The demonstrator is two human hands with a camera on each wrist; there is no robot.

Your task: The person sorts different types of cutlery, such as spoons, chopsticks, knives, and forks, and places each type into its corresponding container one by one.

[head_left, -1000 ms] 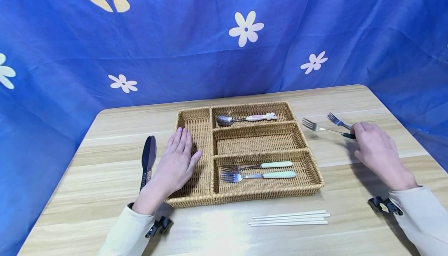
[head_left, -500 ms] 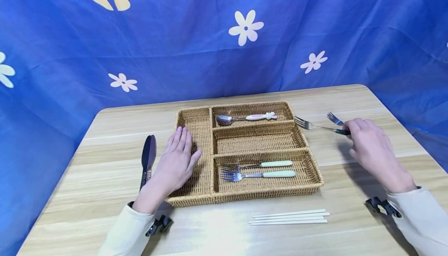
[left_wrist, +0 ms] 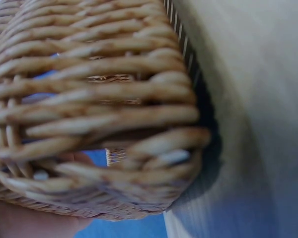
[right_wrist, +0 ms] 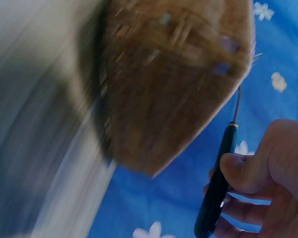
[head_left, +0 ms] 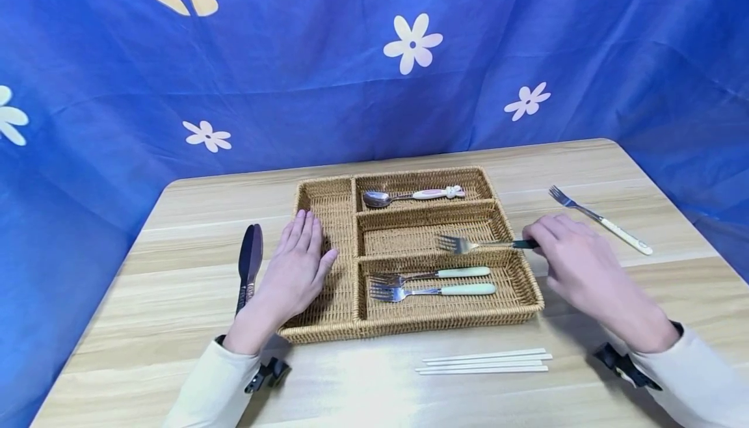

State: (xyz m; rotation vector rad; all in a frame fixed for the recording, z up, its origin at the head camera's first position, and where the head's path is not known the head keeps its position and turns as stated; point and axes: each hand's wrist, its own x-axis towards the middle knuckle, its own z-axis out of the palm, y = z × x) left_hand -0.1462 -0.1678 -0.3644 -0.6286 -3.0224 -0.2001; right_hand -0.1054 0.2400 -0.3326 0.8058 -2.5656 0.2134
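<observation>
My right hand (head_left: pixel 576 262) pinches a fork (head_left: pixel 462 244) by its dark green handle (right_wrist: pixel 216 188); the tines hang over the wicker tray (head_left: pixel 354 285), above the divider between its middle and front compartments. Fingers straight, my left hand (head_left: pixel 295 268) rests over the tray's left compartment and side. In the front compartment lie two forks with pale green handles, the nearer fork (head_left: pixel 468 290) and the farther fork (head_left: pixel 465 272). A spoon (head_left: pixel 430 194) with a rabbit-shaped handle end lies in the back compartment. The left wrist view is mostly filled by the tray's weave (left_wrist: pixel 99 114).
Another fork (head_left: pixel 623 236) with a whitish handle lies on the table right of the tray. Two dark knives (head_left: pixel 250 262) lie at the left, beside my left forearm. Several white chopsticks (head_left: pixel 486 364) lie in front of the tray. A blue curtain (head_left: pixel 328 57) hangs behind the table.
My right hand has moved left with the green-handled fork, from the table's right side to over the tray. The whitish handle of the other fork is now uncovered. My left hand stays still.
</observation>
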